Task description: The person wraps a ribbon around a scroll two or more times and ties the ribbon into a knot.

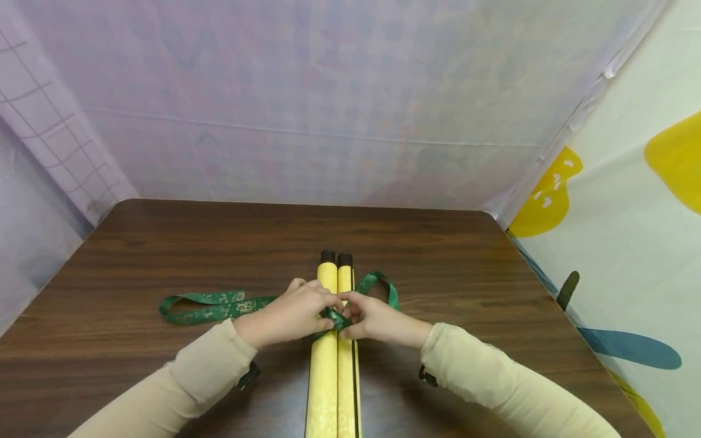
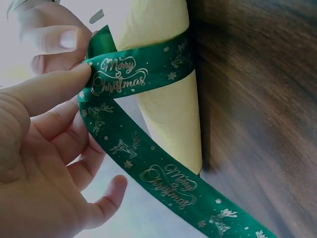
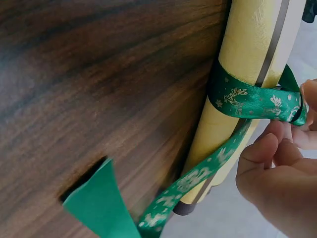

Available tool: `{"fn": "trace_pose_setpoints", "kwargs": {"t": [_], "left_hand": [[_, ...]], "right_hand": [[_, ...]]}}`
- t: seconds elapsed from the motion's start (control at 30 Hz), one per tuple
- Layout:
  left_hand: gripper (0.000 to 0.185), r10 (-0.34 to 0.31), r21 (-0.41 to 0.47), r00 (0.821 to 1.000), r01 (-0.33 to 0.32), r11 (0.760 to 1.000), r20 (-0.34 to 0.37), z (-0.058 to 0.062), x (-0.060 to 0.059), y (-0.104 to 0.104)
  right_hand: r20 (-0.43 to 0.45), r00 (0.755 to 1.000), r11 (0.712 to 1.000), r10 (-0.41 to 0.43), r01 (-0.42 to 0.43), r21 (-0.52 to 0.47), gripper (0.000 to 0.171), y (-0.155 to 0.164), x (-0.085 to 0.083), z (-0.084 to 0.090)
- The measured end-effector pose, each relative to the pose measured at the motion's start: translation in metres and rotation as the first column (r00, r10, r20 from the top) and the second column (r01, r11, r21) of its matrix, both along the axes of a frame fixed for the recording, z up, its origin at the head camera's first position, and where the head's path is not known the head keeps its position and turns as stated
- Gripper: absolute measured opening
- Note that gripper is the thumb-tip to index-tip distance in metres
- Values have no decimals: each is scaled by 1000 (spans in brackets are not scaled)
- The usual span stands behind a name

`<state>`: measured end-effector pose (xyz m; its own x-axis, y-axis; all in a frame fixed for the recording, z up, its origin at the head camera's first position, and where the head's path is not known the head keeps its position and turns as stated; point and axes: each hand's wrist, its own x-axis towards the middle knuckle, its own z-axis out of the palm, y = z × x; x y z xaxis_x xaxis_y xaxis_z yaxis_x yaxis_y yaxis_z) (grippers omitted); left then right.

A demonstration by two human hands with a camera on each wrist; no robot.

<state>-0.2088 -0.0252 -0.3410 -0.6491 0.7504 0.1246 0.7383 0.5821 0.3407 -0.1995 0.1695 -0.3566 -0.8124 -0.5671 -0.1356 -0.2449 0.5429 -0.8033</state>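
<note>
Two yellow rolls of a scroll point(image 1: 324, 389) with dark end caps lie side by side, pointing away from me. A green ribbon point(image 2: 129, 74) printed "Merry Christmas" in pale lettering wraps round both rolls and crosses on top. My left hand point(image 1: 290, 313) pinches the ribbon at that crossing between thumb and fingers, its little finger held apart. From the other side my right hand point(image 1: 383, 319) pinches it too, fingertips close to the left ones. In the right wrist view, the right hand point(image 3: 282, 173) partly hides the crossing.
One ribbon tail point(image 1: 208, 309) lies folded back in a long loop to the left; a shorter loop point(image 1: 391, 292) curls up on the right. Beneath is a brown wood-grain table point(image 1: 465, 274). A pale cloth point(image 1: 328, 109) hangs behind, and a patterned one point(image 1: 630, 255) at the right.
</note>
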Motion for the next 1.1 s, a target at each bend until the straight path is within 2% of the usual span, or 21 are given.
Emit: {"fn": "trace_pose_setpoints", "kwargs": {"t": [0.2, 0.4, 0.5, 0.67, 0.83, 0.93, 1.0, 1.1], "left_hand": [[23, 33, -45, 999, -31, 999, 30, -3, 0, 3], [40, 71, -48, 986, -65, 997, 152, -9, -2, 4], [40, 79, -18, 977, -77, 997, 197, -13, -3, 6], [17, 58, 62, 973, -73, 995, 221, -20, -3, 8], [12, 10, 118, 976, -36, 992, 216, -22, -4, 8], [8, -18, 134, 971, -14, 991, 237, -22, -5, 8], [7, -28, 151, 959, -15, 988, 282, -21, -6, 7], [8, -36, 186, 930, -35, 982, 366, -19, -8, 6]], "right_hand": [[42, 998, 998, 55, -53, -37, 67, 2, 1, 0], [36, 995, 994, 93, -90, -66, 74, 4, 2, 0], [42, 995, 994, 87, -84, -66, 73, 5, 2, -1], [-2, 999, 999, 45, -45, -11, 61, 5, 6, 1], [-28, 999, 1000, -24, 24, 12, 54, 4, 9, 7], [-30, 997, 997, -71, 71, 5, 49, 6, 9, 9], [-54, 994, 995, -99, 100, 10, 43, 8, 9, 9], [-90, 986, 989, -137, 141, 39, 27, 11, 11, 10]]}}
